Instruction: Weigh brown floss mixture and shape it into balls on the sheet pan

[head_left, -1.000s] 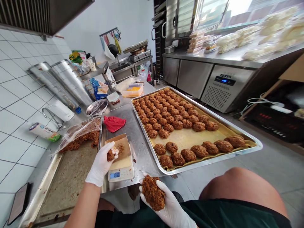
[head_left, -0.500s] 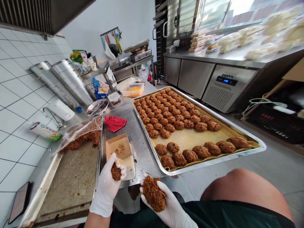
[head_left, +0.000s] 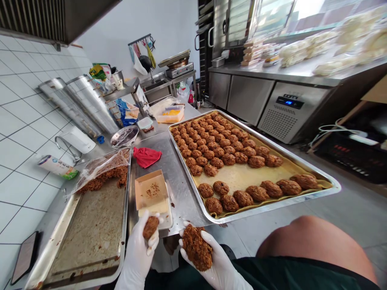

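My left hand (head_left: 139, 245), in a white glove, is closed around a small brown lump of shredded filling (head_left: 150, 227). It is just in front of a cardboard box (head_left: 151, 189) with crumbs inside, which stands on a white scale (head_left: 165, 222). My right hand (head_left: 219, 262), gloved too, cups a larger flattened patty of the same brown filling (head_left: 197, 247) below the table's edge. Beyond it, a big metal tray (head_left: 328, 193) lined with yellowish paper bears many shaped brown balls (head_left: 229, 159) in rows.
To the left lies a stained metal tray (head_left: 87, 233) with loose shredded filling (head_left: 104, 177) under plastic film at its far end. A red cloth (head_left: 147, 156) is on the steel table (head_left: 184, 201). A tablet (head_left: 26, 257) leans at the lower left; a steel counter fridge (head_left: 290, 110) stands at right.
My left hand has moved down and slightly left, away from the box, and turned so the small lump faces up. My right hand with the patty has barely moved.
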`<state>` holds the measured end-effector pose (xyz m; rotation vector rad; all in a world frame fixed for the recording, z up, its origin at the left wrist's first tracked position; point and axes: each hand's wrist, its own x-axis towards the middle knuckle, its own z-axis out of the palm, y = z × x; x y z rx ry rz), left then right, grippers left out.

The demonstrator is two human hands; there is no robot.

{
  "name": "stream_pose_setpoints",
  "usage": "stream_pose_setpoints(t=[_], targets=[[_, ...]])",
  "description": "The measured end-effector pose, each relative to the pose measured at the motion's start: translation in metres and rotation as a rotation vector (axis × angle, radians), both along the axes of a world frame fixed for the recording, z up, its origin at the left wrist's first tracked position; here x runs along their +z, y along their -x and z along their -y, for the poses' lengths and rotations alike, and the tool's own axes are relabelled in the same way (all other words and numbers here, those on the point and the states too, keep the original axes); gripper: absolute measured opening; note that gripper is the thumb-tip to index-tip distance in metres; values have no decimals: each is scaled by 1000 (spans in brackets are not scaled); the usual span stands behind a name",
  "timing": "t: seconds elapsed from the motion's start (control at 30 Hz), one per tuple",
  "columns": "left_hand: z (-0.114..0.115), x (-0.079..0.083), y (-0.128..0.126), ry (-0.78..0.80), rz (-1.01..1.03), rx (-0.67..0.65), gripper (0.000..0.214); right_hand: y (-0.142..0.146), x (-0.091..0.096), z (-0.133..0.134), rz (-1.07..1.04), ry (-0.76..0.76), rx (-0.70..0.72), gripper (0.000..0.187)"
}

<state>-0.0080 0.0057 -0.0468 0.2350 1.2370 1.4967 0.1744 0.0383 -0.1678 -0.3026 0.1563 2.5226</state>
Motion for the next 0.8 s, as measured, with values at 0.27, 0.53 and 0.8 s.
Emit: stream_pose_setpoints(t=[0.27, 0.53, 0.8], targets=[[14, -2, 7, -35, -73, -82, 27, 2, 4, -1, 2, -6, 13, 35], [21, -10, -26, -35, -105, -359, 22, 3, -1, 1, 18, -48, 0, 36], [34, -33, -43, 79, -132, -480, 41, 4, 2, 1, 65, -73, -13, 34]])
